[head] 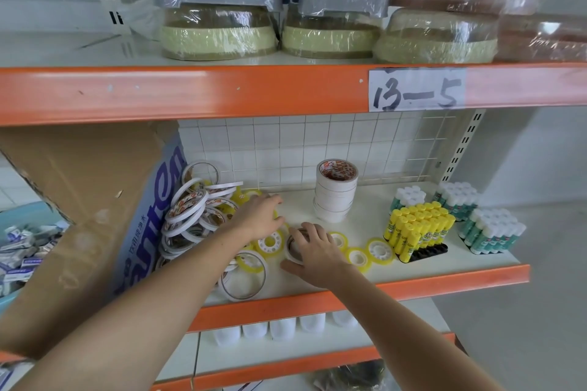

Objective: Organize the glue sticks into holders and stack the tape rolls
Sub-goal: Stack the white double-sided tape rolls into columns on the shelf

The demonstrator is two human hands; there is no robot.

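Orange-edged white shelving [178, 92] before white tiled wall [286, 143], perhaps grey floor [540, 311].

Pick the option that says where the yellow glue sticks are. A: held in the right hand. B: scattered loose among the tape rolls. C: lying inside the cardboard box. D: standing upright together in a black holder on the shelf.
D: the yellow glue sticks stand upright, packed together in a black holder on the shelf, to the right of the right hand, which grips a tape roll.

White shelf [365, 225], tape rolls [336, 192], glue sticks [419, 225]
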